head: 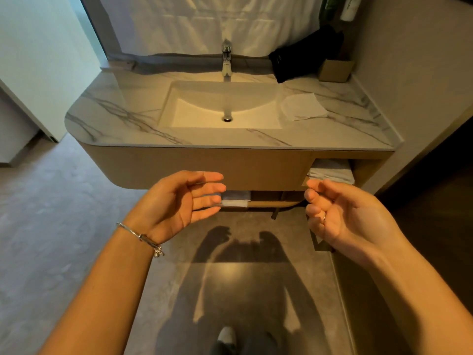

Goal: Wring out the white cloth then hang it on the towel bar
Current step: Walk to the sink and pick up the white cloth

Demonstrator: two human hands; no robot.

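- White cloth [303,106] lies folded flat on the marble counter [107,116], right of centre in the frame, just beside the right edge of the sink [222,106]; neither hand touches it.
- Towel bar: a thin rail [268,204] runs under the vanity in the middle of the frame, partly hidden behind the fingertips of both hands, and I cannot tell for sure that it is the bar.
- A pale folded piece [236,198] sits at the left end of that rail, half covered by the left fingers, so its shape is hard to make out.
- More folded towels [331,170] fill an open cubby under the counter at right; their lower edge is cut off by the right hand.
- Left hand [179,203], lower centre-left, is spread open, palm turned inward, fingers loosely straight, holding nothing; a bracelet [143,238] circles the wrist.
- Right hand [343,213], lower centre-right, is half curled with fingers bent toward the palm but not closed, empty, a ring on one finger.
- The two hands are apart, facing each other, below the counter's front edge.
- Faucet [226,60] stands at upper centre; a dark bag [304,55] and a cardboard box [335,70] at upper right are dim and partly overlapping.
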